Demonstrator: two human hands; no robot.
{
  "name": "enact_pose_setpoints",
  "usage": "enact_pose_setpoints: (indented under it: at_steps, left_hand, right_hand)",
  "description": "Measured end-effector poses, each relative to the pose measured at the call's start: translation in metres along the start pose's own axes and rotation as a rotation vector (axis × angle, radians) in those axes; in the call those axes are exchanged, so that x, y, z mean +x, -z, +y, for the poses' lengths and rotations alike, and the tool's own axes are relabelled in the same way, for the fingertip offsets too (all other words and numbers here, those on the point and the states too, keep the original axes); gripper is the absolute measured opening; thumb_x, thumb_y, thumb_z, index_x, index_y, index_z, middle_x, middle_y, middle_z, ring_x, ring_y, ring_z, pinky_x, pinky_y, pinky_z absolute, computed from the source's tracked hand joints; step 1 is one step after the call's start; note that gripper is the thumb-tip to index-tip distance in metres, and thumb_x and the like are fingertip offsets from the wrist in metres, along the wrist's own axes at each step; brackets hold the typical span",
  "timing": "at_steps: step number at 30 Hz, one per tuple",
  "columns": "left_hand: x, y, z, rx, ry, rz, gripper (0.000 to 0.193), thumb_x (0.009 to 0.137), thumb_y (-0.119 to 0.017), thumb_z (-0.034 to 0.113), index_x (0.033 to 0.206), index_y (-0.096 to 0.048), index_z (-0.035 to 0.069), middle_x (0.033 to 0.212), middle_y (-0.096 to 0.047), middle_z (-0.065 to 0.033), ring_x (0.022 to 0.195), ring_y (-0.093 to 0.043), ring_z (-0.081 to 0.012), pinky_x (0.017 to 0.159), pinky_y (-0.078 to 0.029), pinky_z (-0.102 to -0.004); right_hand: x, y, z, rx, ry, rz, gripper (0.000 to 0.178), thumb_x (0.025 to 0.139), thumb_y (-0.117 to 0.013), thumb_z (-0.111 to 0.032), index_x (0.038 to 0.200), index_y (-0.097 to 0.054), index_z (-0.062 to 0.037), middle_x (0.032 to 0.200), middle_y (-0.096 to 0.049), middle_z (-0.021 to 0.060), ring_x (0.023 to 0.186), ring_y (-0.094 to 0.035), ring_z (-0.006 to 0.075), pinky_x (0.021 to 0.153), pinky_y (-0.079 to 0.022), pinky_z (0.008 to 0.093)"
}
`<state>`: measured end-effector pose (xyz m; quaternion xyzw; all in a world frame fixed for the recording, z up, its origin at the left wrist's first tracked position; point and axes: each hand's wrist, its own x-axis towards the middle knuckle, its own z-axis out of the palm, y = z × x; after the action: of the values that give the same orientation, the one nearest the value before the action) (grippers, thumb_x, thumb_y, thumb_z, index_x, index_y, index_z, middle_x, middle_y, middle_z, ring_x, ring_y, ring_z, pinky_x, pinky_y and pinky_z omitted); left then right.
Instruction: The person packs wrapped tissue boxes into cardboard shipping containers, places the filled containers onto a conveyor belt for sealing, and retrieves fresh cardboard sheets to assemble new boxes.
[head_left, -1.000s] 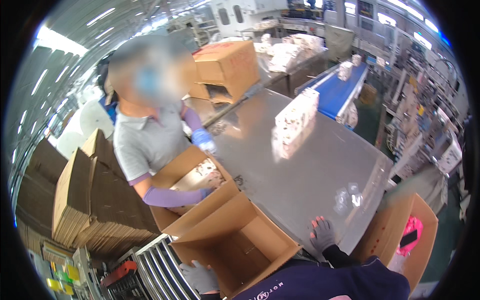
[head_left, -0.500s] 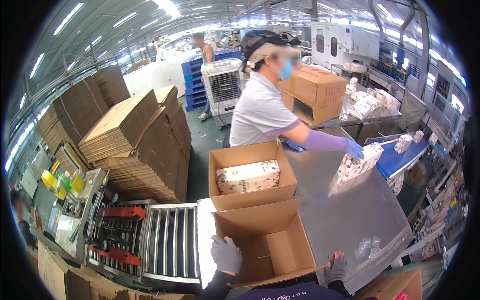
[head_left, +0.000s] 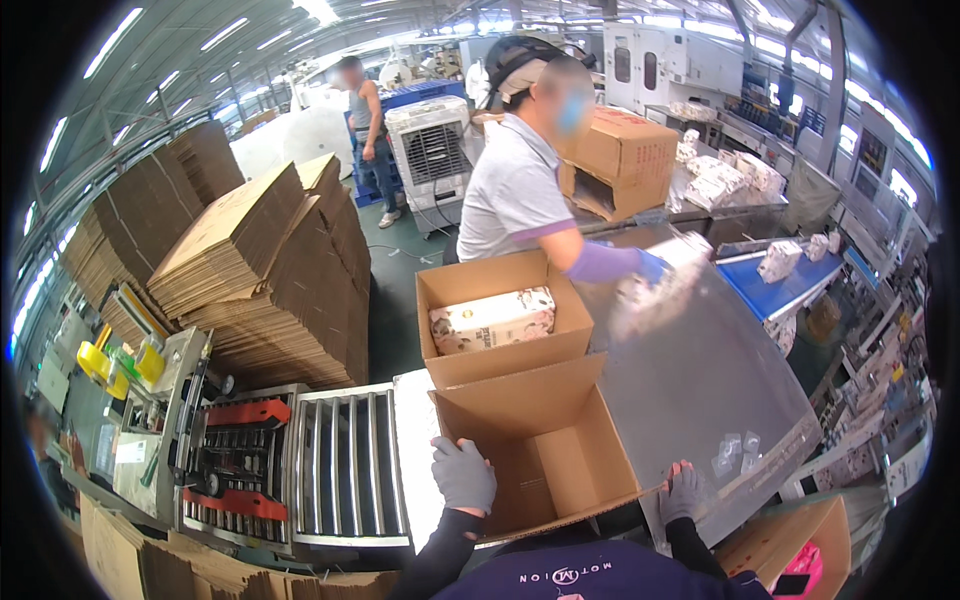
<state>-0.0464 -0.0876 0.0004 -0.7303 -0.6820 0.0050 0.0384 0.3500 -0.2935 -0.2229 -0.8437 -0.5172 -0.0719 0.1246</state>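
An open cardboard box with nothing visible inside stands right in front of me, at the table's left end. My left hand, in a grey glove with bare fingertips, is closed over the box's left edge. On the other side, my right hand, gloved alike, lies with its fingers stretched at the metal table's edge, close to the box's right corner. Behind it stands a second open box, holding a white flower-patterned package. Across the table, a co-worker's gloved hand grips a motion-blurred flowered pack.
Small transparent plastic pieces lie on the metal table. A roller conveyor adjoins on the left, with stacked flat cartons beyond it. At the right, a blue belt carries flowered packs. Another open carton sits at lower right.
The co-worker's hand has drawn the flowered pack leftward over the table, toward the boxes. My view has shifted slightly; my left hand stays on the box edge and my right beside it.
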Motion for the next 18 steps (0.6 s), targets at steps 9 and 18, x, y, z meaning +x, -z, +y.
enact_pose_setpoints:
  at_steps: [9, 18]
  left_hand:
    - [0.000, 0.001, -0.002, -0.058, 0.007, -0.012, 0.056, 0.082, -0.071, 0.040, 0.118, -0.055, 0.000, 0.132, -0.040, -0.0333, 0.103, -0.056, -0.0327, 0.081, -0.048, -0.0371]
    - [0.001, -0.004, -0.002, -0.075, 0.001, 0.092, 0.047, 0.079, -0.075, 0.036, 0.106, -0.058, 0.002, 0.121, -0.043, -0.0274, 0.099, -0.057, -0.0338, 0.076, -0.050, -0.0400]
  right_hand:
    - [0.004, 0.015, -0.016, -0.001, -0.125, -0.035, 0.070, 0.082, -0.065, -0.029, 0.142, -0.041, -0.0026, 0.147, -0.040, 0.0180, 0.142, -0.029, 0.0353, 0.119, -0.018, 0.0493]
    - [0.001, 0.003, -0.009, -0.046, -0.090, -0.016, 0.066, 0.084, -0.061, -0.035, 0.140, -0.043, -0.0030, 0.149, -0.039, 0.0181, 0.143, -0.029, 0.0349, 0.119, -0.017, 0.0501]
